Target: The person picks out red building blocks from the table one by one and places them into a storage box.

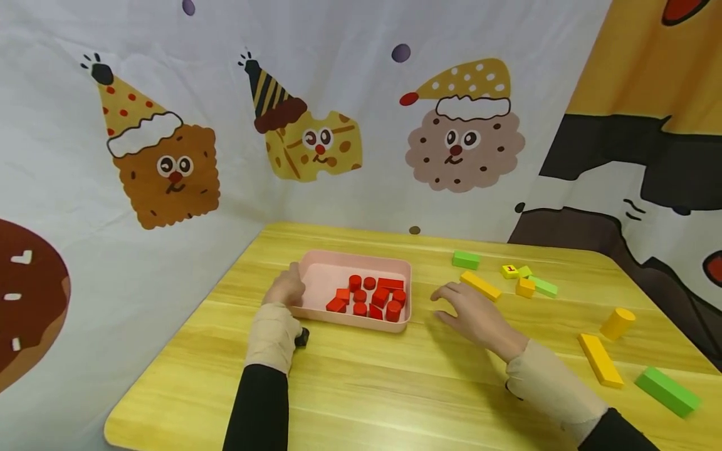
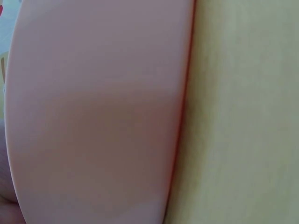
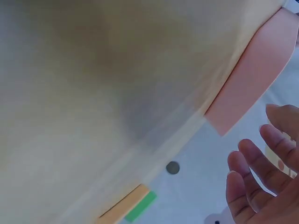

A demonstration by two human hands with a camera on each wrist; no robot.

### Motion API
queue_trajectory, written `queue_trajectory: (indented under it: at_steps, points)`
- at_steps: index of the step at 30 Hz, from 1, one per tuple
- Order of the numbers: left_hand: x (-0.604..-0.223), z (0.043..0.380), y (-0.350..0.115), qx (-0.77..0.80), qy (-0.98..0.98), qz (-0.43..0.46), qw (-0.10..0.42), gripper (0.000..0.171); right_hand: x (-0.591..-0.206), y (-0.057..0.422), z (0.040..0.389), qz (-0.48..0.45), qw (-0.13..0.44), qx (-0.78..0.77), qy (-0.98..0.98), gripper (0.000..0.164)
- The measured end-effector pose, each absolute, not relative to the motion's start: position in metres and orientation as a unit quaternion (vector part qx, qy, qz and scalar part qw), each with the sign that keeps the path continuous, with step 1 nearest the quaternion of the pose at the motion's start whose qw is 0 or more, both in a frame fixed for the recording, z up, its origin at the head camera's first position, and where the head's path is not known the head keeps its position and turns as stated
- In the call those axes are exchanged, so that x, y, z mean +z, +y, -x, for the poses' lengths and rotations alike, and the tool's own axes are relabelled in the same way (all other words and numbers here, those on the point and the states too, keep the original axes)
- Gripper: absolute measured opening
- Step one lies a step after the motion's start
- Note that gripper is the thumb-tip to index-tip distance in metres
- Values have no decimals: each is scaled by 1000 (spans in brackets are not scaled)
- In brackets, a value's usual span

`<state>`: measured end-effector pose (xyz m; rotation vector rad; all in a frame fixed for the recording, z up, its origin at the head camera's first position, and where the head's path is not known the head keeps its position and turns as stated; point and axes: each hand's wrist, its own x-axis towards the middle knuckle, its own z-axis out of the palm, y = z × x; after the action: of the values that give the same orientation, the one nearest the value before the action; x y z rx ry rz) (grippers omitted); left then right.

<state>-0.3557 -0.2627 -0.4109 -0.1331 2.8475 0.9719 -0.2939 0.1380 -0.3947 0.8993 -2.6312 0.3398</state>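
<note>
A pink tray [image 1: 316, 275] lies on the table with several red blocks [image 1: 380, 297] gathered mostly in its right half, cylinders and angular pieces among them. At its left end my left hand [image 1: 286, 288] grips the rim. The tray's pink wall [image 2: 103, 93] fills much of the left wrist view, with part of the hand at the far left edge. My right hand [image 1: 474, 313] hovers to the right of the tray, fingers spread and slightly bent, holding nothing. In the right wrist view, its loose fingers [image 3: 261, 168] show below the tray's end [image 3: 257, 70].
Beyond my right hand lie a long yellow block [image 1: 481, 285], a green block [image 1: 465, 260] and a cluster with an orange cube [image 1: 525, 287]. Further right are a yellow cylinder [image 1: 617, 323], another long yellow block [image 1: 600, 360] and a green block [image 1: 668, 391]. A printed curtain [image 1: 372, 207] hangs behind the table.
</note>
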Motion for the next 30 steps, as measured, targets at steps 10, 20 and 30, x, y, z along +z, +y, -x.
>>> queue_trajectory:
  at_steps: [10, 20, 30]
  points:
    - [-416, 349, -266, 332, 940, 37, 66, 55, -398, 169, 272, -310, 175, 128, -926, 27]
    - [-413, 356, -263, 325, 943, 27, 69, 51, -391, 201, 253, -257, 130, 134, -948, 34]
    - [-412, 356, -261, 326, 942, 24, 69, 57, -397, 238, 239, -215, 70, 145, -963, 36]
